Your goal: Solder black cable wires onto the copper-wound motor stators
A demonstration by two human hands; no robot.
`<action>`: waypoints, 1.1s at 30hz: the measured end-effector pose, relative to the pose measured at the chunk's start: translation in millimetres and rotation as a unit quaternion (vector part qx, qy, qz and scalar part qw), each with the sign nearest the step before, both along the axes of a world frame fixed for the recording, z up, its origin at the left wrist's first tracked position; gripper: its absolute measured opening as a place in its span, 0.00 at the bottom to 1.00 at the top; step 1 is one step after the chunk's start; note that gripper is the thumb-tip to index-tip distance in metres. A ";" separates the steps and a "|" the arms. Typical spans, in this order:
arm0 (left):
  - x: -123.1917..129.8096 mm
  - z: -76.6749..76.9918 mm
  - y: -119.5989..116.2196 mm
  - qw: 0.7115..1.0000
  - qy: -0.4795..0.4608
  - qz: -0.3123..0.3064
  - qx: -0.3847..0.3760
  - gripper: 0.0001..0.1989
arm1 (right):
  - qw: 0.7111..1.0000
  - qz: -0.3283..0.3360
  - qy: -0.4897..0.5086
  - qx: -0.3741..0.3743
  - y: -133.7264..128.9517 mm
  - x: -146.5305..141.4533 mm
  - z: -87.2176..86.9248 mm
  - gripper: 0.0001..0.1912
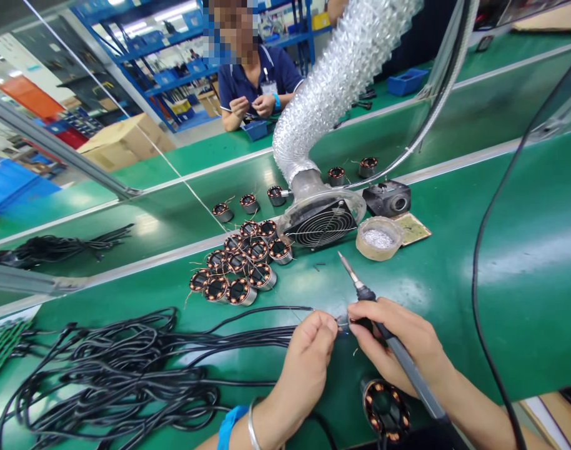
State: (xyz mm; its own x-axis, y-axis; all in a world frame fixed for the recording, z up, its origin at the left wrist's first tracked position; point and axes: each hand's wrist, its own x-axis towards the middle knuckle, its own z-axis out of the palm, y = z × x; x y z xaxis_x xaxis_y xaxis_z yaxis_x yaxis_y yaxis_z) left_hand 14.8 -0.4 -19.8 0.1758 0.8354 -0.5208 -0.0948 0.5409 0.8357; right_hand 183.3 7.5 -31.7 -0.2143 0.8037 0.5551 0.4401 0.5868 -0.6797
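Observation:
My left hand [308,353] is closed in a pinch on thin wire ends [342,322] near the middle of the bench. My right hand [402,340] grips a soldering iron [410,370], its metal tip pointing up and away from me. The thumb and forefinger of that hand also meet the wire ends, though what exactly sits between them is too small to make out. Below my right hand lies a motor stator [370,400] with copper windings, partly dark at the frame's bottom. Black cables [267,340] run from the left toward my left hand.
A tangled heap of black cables [126,369] covers the left bench. Several copper-wound stators [241,292] cluster beyond it. A fan hood [320,225] on a silver duct [332,81] stands ahead, beside a round tub [379,250] and an iron holder [387,199]. A co-worker [257,81] sits opposite.

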 end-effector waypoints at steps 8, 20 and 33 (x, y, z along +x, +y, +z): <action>3.4 1.2 -1.4 0.999 0.042 -0.009 0.025 0.18 | 0.999 -0.001 0.013 -0.048 -20.0 31.2 22.5 0.20; 3.1 1.8 -1.9 0.998 0.054 -0.012 0.038 0.19 | 0.994 -0.022 0.047 -0.094 -28.4 47.2 22.4 0.09; 2.4 1.1 -3.5 0.996 0.065 -0.022 0.048 0.19 | 0.995 -0.010 0.046 -0.093 -27.8 40.8 26.8 0.10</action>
